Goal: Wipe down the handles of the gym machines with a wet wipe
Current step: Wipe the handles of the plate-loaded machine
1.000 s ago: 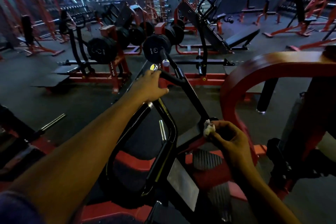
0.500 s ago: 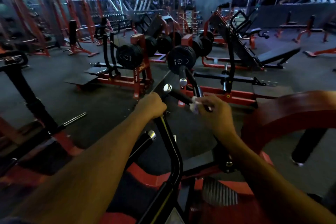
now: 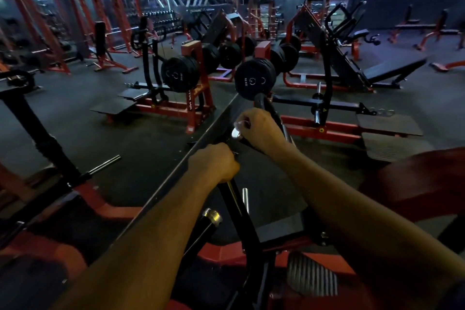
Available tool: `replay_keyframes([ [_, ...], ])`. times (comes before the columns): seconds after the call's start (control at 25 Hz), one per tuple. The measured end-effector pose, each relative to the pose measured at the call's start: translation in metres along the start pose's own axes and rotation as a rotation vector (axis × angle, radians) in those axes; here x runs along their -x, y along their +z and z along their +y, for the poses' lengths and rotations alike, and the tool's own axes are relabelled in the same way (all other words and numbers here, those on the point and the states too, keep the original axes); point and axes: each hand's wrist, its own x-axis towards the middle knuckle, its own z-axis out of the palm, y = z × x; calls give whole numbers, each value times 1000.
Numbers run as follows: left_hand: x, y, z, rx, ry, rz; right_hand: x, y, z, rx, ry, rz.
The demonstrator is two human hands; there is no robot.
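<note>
at the centre of the head view, the wet wipe [image 3: 239, 125] shows only as a pale, crumpled edge poking out from the thumb side of the right hand [image 3: 261, 131], pressed against the black handle [image 3: 264, 106] just above its shiny metal end cap [image 3: 236, 133]. most of the wipe is buried inside the fist, so its size and how far it wraps the bar cannot be told. the handle runs up from the hand toward a black weight plate [image 3: 254, 78] marked 10 kg, and its lower stretch is hidden under the palm and wrist. right fingers are curled tight, pinching the wipe against the handle. the left hand [image 3: 214, 163] sits just below and nearer, fingers closed round a black frame bar [image 3: 236, 199] of the same machine; its fingertips are out of sight beneath the bar. background racks are dim and blurred.
</note>
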Motion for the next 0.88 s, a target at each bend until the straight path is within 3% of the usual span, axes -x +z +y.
replay_keyframes([
  [0.08,-1,3,6,-40,23,32,17,4,12,-51,42,44],
  [0.32,-8,16,9,6,4,222,43,16,30,-135,-157,125],
  [0.56,-10,20,12,-51,-25,285,67,24,52,-54,-149,258],
  [0.76,-7,21,16,-42,-20,385,40,23,40,-269,53,196],
  [0.88,-6,22,17,-47,-25,414,50,29,24,-327,0,246],
])
